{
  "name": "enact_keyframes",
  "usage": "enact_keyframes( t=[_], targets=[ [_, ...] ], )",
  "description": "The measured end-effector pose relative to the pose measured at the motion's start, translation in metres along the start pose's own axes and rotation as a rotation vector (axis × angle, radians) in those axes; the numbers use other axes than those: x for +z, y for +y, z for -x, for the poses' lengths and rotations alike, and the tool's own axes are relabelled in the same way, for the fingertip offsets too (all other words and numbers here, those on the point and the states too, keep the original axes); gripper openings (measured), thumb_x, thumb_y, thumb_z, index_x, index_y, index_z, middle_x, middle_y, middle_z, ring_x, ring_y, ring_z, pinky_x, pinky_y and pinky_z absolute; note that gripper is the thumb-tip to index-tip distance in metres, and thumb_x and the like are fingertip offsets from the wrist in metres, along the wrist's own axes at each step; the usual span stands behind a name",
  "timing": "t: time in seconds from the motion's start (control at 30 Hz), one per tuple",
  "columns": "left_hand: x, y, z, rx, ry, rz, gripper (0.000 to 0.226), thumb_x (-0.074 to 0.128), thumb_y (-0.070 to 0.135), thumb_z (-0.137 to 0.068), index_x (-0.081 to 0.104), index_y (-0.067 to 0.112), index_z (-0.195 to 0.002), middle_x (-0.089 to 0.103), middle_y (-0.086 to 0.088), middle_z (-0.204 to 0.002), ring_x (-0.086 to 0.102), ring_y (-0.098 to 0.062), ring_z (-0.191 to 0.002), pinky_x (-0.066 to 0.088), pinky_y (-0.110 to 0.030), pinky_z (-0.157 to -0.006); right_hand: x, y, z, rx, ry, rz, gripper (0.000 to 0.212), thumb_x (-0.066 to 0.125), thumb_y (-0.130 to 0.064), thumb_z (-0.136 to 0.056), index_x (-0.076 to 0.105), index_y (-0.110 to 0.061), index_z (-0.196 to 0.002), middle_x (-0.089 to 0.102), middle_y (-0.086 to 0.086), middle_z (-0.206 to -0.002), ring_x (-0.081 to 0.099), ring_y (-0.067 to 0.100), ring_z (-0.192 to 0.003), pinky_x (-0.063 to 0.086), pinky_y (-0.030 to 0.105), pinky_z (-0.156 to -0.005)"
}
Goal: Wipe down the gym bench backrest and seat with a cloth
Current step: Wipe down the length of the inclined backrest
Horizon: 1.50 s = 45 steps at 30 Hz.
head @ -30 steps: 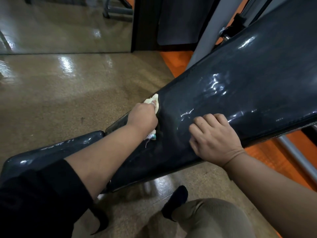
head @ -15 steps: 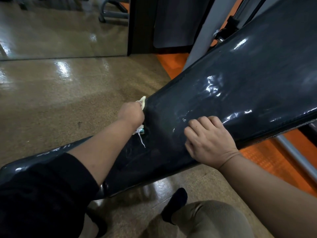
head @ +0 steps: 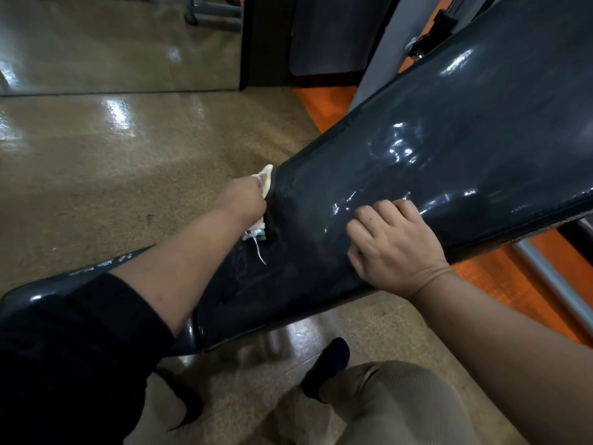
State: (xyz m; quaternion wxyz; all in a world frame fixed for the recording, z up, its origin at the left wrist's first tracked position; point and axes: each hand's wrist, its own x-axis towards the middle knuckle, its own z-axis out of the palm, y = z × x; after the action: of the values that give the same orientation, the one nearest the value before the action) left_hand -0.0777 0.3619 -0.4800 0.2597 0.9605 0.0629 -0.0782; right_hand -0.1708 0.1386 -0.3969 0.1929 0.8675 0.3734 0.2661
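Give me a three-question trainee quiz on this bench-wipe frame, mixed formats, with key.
1. True or false: the right hand holds the cloth.
2. Where is the cloth? A) at the narrow lower end of the backrest B) on the floor C) on the person's knee
3. Fill in: the right hand rests on the backrest's ____ edge.

Key: 1 false, the left hand grips it. 2 A. 3 near.

glossy dark vinyl backrest [head: 433, 175] (wet-looking sheen), frayed pale fabric cloth [head: 267, 179], polished speckled floor [head: 128, 162].
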Motion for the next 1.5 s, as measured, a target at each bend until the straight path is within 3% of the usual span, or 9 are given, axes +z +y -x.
enact_keyframes(
  t=[0.2, 0.47, 0.53, 0.67, 0.83, 1.0, 1.23, 1.4, 1.5],
  targets=[
    [0.004, -0.021, 0.023, -0.130, -0.100, 0.018, 0.037, 0.043, 0.013, -0.094, 0.053, 0.014, -0.130, 0.059, -0.014, -0.123, 0.056, -0.032, -0.111, 0.042, -0.032, -0.083, 0.000, 0.000, -0.001, -0.001, 0.000, 0.007, 0.013, 0.045, -0.020, -0.081, 0.052, -0.011, -0.074, 0.054, 0.008, -0.077, 0.048, 0.028, -0.068, 0.038, 0.040, -0.065],
    [0.006, 0.009, 0.043, 0.023, -0.071, 0.238, 0.051, 0.042, 0.013, -0.091, 0.044, 0.033, -0.138, 0.052, -0.006, -0.136, 0.054, -0.027, -0.116, 0.043, -0.029, -0.091, -0.002, 0.000, 0.000, -0.004, -0.018, 0.033, 0.012, 0.047, -0.022, -0.079, 0.052, -0.011, -0.074, 0.055, 0.008, -0.078, 0.049, 0.029, -0.068, 0.036, 0.040, -0.067],
    [0.005, -0.001, 0.028, -0.048, -0.108, 0.363, 0.050, 0.045, 0.012, -0.091, 0.045, 0.030, -0.138, 0.048, -0.007, -0.140, 0.057, -0.029, -0.112, 0.045, -0.030, -0.090, -0.002, 0.000, 0.000, 0.005, -0.017, 0.033, 0.012, 0.047, -0.022, -0.079, 0.052, -0.011, -0.075, 0.054, 0.008, -0.078, 0.048, 0.029, -0.069, 0.035, 0.040, -0.068],
    [0.002, -0.014, 0.017, -0.178, -0.119, 0.335, 0.048, 0.046, 0.012, -0.089, 0.049, 0.021, -0.136, 0.054, -0.011, -0.134, 0.056, -0.031, -0.113, 0.045, -0.031, -0.094, 0.000, -0.001, -0.001, 0.006, 0.009, 0.034, 0.011, 0.047, -0.021, -0.078, 0.051, -0.012, -0.074, 0.053, 0.008, -0.076, 0.047, 0.028, -0.068, 0.035, 0.040, -0.067],
    [0.010, 0.006, 0.045, -0.040, -0.063, 0.393, 0.054, 0.041, 0.010, -0.092, 0.042, 0.036, -0.139, 0.043, -0.001, -0.145, 0.053, -0.023, -0.118, 0.039, -0.022, -0.089, 0.000, -0.001, 0.000, 0.001, -0.002, 0.036, 0.012, 0.047, -0.023, -0.078, 0.051, -0.012, -0.076, 0.053, 0.008, -0.077, 0.047, 0.029, -0.068, 0.034, 0.040, -0.067],
    [0.027, -0.012, 0.083, 0.009, -0.037, 0.333, 0.047, 0.044, 0.020, -0.096, 0.039, 0.037, -0.140, 0.051, -0.006, -0.138, 0.050, -0.023, -0.123, 0.038, -0.026, -0.097, -0.001, -0.001, -0.001, 0.015, -0.017, 0.042, 0.012, 0.046, -0.023, -0.078, 0.051, -0.012, -0.075, 0.052, 0.008, -0.077, 0.047, 0.028, -0.068, 0.036, 0.040, -0.066],
    [0.026, -0.010, 0.068, -0.089, -0.027, 0.310, 0.050, 0.041, 0.015, -0.094, 0.039, 0.035, -0.140, 0.052, -0.006, -0.137, 0.056, -0.024, -0.112, 0.040, -0.025, -0.086, -0.001, -0.001, 0.000, 0.014, -0.026, 0.053, 0.012, 0.048, -0.023, -0.078, 0.051, -0.012, -0.075, 0.051, 0.007, -0.076, 0.047, 0.028, -0.068, 0.036, 0.040, -0.066],
    [0.031, 0.006, 0.086, 0.074, 0.015, 0.285, 0.052, 0.044, 0.017, -0.092, 0.039, 0.038, -0.139, 0.063, -0.013, -0.116, 0.060, -0.027, -0.099, 0.047, -0.032, -0.085, -0.001, -0.001, 0.000, 0.018, -0.041, 0.053, 0.012, 0.050, -0.024, -0.079, 0.051, -0.012, -0.076, 0.051, 0.008, -0.077, 0.047, 0.029, -0.069, 0.035, 0.041, -0.066],
    [0.040, 0.000, 0.104, 0.133, 0.020, 0.303, 0.042, 0.045, 0.019, -0.093, 0.049, 0.027, -0.135, 0.065, -0.014, -0.110, 0.059, -0.028, -0.098, 0.045, -0.032, -0.083, -0.001, -0.001, 0.000, 0.014, -0.040, 0.049, 0.013, 0.048, -0.024, -0.079, 0.051, -0.011, -0.077, 0.051, 0.008, -0.078, 0.047, 0.029, -0.069, 0.034, 0.041, -0.066]
  ],
)
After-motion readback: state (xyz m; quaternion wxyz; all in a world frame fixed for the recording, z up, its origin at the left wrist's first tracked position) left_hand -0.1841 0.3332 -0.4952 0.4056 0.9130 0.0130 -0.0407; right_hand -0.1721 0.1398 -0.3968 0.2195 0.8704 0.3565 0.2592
